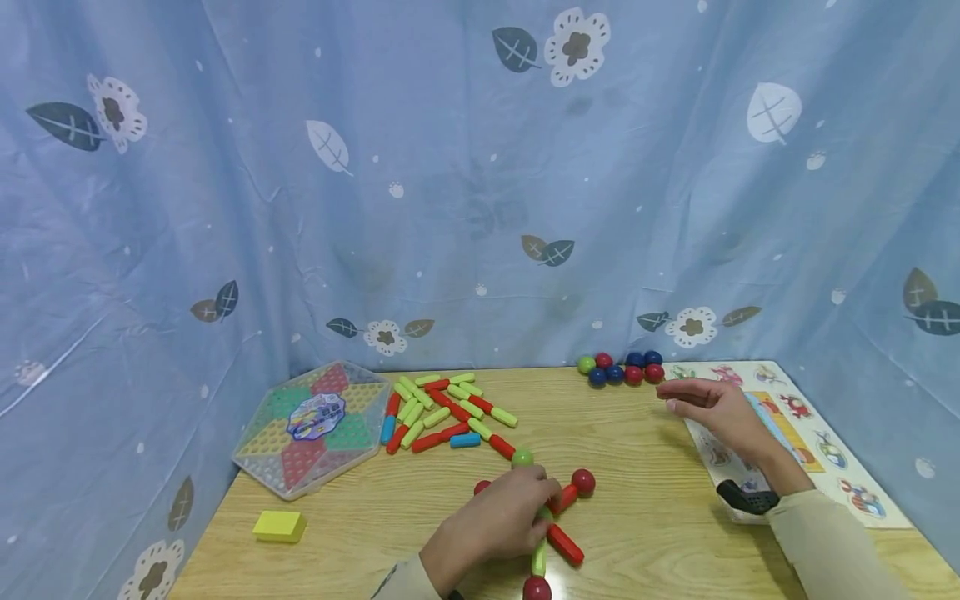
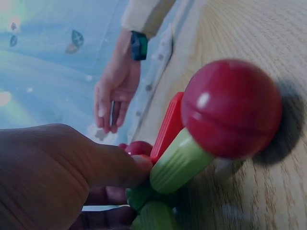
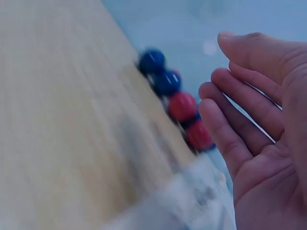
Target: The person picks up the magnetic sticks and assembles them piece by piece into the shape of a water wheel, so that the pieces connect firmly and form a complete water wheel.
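Note:
My left hand pinches the middle of a toy structure of sticks and balls low on the table. Out of that grip stick a red rod, a light-green rod with a red ball on its end, and a shorter red rod ending in another red ball. A green ball shows just beyond the fingers. The structure's centre is largely hidden by the hand; the left wrist view shows dark green there. My right hand hovers with relaxed fingers, holding nothing, near a row of balls.
Several loose red, green and blue rods lie at the back left. Beside them sits a hexagonal game board, with a yellow block in front. A picture board lies at right. A blue curtain encloses the table.

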Tool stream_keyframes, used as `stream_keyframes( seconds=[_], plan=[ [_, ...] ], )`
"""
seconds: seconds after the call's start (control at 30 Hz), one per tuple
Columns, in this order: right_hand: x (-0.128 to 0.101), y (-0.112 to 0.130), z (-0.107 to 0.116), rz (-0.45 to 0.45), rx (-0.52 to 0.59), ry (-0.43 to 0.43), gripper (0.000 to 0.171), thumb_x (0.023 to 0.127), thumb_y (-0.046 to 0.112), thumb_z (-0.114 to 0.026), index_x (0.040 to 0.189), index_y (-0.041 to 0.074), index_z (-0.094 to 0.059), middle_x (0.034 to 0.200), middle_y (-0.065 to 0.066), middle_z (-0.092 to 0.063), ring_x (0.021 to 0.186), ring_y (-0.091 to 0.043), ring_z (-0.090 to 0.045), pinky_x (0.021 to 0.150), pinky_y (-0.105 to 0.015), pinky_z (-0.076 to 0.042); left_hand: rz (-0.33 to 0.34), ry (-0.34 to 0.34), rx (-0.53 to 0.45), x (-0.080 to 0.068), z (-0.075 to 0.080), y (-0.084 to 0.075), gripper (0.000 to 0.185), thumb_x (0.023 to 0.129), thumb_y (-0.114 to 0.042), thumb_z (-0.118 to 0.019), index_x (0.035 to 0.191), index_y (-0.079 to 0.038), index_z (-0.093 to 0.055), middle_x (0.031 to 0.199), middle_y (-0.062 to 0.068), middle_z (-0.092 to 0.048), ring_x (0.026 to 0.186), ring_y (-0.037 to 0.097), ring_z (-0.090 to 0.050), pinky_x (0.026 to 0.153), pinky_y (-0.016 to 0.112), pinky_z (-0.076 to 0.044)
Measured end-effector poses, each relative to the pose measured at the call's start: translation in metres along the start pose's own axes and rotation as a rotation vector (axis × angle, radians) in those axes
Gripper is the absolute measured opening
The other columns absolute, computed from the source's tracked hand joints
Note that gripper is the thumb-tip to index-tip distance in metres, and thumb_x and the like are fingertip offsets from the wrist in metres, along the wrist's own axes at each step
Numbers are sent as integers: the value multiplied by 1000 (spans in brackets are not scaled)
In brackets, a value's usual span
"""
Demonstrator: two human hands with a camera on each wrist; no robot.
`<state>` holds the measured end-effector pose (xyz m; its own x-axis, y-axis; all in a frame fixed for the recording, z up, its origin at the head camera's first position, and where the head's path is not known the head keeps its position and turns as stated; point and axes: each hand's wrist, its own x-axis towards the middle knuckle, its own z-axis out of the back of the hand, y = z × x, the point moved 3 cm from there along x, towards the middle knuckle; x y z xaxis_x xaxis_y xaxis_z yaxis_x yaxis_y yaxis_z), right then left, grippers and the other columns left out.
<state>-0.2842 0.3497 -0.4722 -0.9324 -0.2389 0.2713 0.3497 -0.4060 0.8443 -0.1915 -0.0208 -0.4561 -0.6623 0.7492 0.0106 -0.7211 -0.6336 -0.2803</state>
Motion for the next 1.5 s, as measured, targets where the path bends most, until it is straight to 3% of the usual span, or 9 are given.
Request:
stream_keyframes(
  seconds=[0.23, 0.53, 0.67, 0.87, 0.93, 1.07, 1.2, 1.33, 1.5],
  plan=[
    [21, -21, 22, -92, -71, -48, 45, 107, 23, -74, 144, -1, -68, 135, -9, -77, 108, 10, -70, 89, -17, -60, -13, 13, -12, -2, 2, -1, 12, 98, -21, -83, 109, -22, -77, 98, -12, -64, 84, -2, -52, 79, 14, -49],
    [45, -44, 24, -252, -162, -121, 63, 104, 51, -73, 150, 8, -66, 146, -19, -70, 103, 19, -60, 86, -14, -57, -28, 41, -48, 4, -3, -5, 9, 100, -25, -83, 107, -23, -78, 95, -14, -62, 79, -2, -48, 74, 11, -44],
    [52, -44, 18, -224, -200, -137, 60, 104, 46, -76, 147, 5, -67, 143, -25, -70, 99, 20, -59, 83, -13, -56, -41, 57, -46, 5, -5, -10, 12, 101, -29, -82, 111, -23, -79, 97, -14, -63, 79, -3, -48, 73, 11, -44],
    [62, -44, 5, -141, -328, -174, 45, 102, 33, -81, 133, 2, -76, 127, -25, -78, 99, -6, -73, 78, -18, -57, -40, 61, -37, 4, -4, -12, 13, 102, -30, -81, 113, -24, -80, 98, -14, -64, 81, -3, -48, 73, 11, -44],
    [62, -43, 3, -119, -358, -188, 40, 102, 31, -81, 130, 3, -78, 123, -23, -79, 98, -9, -74, 78, -18, -56, -33, 63, -38, 4, -4, -12, 13, 102, -31, -81, 114, -25, -80, 99, -14, -64, 81, -3, -48, 73, 11, -45],
    [54, -34, -1, -98, -339, -194, 38, 105, 29, -77, 132, 3, -76, 125, -24, -78, 96, 6, -68, 78, -12, -54, -32, 59, -42, 3, -4, -12, 12, 103, -30, -80, 113, -25, -80, 99, -13, -65, 80, -3, -48, 72, 11, -44],
    [34, -23, -8, -84, -232, -195, 40, 106, 28, -75, 137, 2, -74, 130, -26, -75, 97, 18, -63, 81, -8, -54, -45, 41, -20, 3, -4, -13, 12, 103, -31, -79, 113, -24, -82, 98, -12, -65, 79, -3, -47, 70, 11, -43],
    [9, -8, -20, -52, -137, -177, 38, 106, 23, -76, 137, 2, -74, 127, -22, -77, 99, 14, -68, 82, -11, -57, -42, 18, 23, 4, -6, -16, 11, 104, -30, -77, 113, -26, -83, 95, -12, -62, 76, -1, -45, 67, 11, -41],
    [-26, 11, -44, -37, -23, -99, 33, 105, 13, -76, 136, 2, -74, 120, 0, -82, 100, 4, -75, 83, -18, -61, -28, 10, 77, 8, -10, -23, 13, 106, -35, -75, 112, -28, -83, 97, -11, -59, 76, 1, -46, 68, 13, -41]
  ],
)
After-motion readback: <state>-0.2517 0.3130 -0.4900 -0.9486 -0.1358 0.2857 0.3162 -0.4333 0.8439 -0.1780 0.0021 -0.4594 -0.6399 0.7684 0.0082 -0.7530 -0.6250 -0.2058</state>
